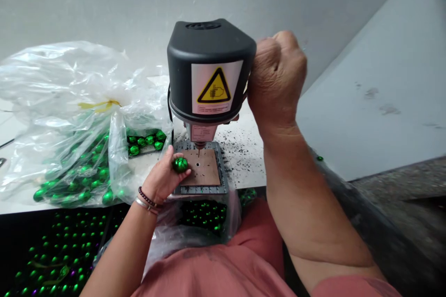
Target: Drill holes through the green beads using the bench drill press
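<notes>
My left hand holds a shiny green ball between thumb and fingers, over the left part of the brown board on the drill press base. The ball is left of the drill bit, apart from it. Below the bit, the board has a small dark-rimmed hole. The black drill press stands upright, with a yellow warning label on its head. My right hand is closed in a fist at the right side of that head, around the press's handle, which the fist mostly hides.
A clear plastic bag with many green balls lies at left on the white table; a yellow tie is on it. Dark shavings are scattered right of the press. More green balls sit below the table edge. A wall rises behind.
</notes>
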Action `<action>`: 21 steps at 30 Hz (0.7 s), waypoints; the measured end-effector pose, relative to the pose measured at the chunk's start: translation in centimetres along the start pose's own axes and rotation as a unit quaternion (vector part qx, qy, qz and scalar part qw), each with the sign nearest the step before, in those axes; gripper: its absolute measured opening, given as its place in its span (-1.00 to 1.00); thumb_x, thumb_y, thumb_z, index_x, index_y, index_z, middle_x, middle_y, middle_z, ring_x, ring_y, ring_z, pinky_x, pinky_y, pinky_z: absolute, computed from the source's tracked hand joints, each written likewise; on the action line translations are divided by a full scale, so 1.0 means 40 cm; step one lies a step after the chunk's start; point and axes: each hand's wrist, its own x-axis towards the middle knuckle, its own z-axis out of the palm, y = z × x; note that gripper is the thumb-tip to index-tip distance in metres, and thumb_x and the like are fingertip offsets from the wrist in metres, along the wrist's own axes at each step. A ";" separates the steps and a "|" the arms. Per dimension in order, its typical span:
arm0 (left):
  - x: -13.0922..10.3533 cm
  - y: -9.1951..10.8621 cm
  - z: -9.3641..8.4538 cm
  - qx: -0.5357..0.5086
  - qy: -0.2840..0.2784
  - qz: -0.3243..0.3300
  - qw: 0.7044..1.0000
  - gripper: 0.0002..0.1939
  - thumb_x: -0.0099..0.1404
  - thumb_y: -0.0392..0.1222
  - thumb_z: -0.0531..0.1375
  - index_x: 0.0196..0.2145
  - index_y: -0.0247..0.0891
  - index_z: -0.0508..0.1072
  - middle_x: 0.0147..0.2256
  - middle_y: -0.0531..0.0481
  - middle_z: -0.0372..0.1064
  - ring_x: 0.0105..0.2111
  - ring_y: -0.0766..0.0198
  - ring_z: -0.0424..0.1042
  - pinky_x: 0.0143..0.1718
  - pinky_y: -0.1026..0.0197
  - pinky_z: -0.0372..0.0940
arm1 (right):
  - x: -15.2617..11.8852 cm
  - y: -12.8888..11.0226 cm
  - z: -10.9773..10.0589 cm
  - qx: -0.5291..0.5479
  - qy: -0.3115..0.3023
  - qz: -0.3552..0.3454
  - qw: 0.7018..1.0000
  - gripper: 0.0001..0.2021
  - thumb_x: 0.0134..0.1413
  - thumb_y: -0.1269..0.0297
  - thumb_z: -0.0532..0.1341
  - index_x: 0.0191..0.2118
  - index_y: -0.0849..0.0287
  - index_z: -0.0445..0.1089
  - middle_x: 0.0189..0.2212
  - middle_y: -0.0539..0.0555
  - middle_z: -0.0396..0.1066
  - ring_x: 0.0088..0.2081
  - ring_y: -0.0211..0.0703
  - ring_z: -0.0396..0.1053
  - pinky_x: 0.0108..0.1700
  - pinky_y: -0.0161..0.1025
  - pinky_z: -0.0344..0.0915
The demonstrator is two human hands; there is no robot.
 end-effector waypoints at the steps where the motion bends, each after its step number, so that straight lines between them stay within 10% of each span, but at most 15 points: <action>1: 0.000 0.000 -0.002 -0.019 -0.011 -0.002 1.000 -0.67 0.24 0.09 0.06 -0.43 -0.24 0.36 -0.48 0.02 0.32 -0.41 0.37 0.38 -0.27 0.23 0.37 | 0.001 -0.002 0.001 -0.005 -0.002 0.002 1.000 -0.65 0.10 0.41 0.05 -0.61 0.13 -0.12 -0.64 -0.11 -0.14 -0.53 -0.38 -0.22 -0.41 -0.32 -0.15; 6: -0.014 -0.004 -0.008 -0.068 -0.032 -0.005 0.997 -0.87 0.06 -0.41 0.17 -0.38 -0.32 0.41 -0.40 0.02 0.37 -0.34 0.39 0.41 -0.11 0.21 0.36 | 0.006 -0.011 0.001 -0.033 -0.014 0.010 0.999 -0.65 0.09 0.41 0.05 -0.62 0.13 -0.13 -0.65 -0.11 -0.13 -0.52 -0.37 -0.23 -0.41 -0.32 -0.16; 13: -0.009 -0.027 -0.011 0.083 -0.035 0.079 0.993 -0.57 -0.03 -0.28 0.31 -0.16 -0.30 0.34 -0.34 0.04 0.39 -0.39 0.38 0.40 -0.26 0.26 0.33 | 0.005 -0.009 -0.001 -0.027 -0.029 -0.002 0.999 -0.65 0.11 0.41 0.04 -0.60 0.13 -0.14 -0.64 -0.12 -0.15 -0.51 -0.37 -0.20 -0.41 -0.33 -0.12; 21: 0.020 -0.034 -0.005 0.512 0.054 0.241 0.823 -0.65 0.06 -0.18 0.23 -0.15 -0.27 0.39 -0.31 -0.01 0.41 -0.35 0.27 0.37 -0.27 0.19 0.28 | 0.001 -0.012 -0.006 -0.006 -0.051 0.011 0.999 -0.69 0.16 0.37 0.00 -0.57 0.12 -0.10 -0.60 -0.11 -0.08 -0.49 -0.37 -0.09 -0.36 -0.35 -0.04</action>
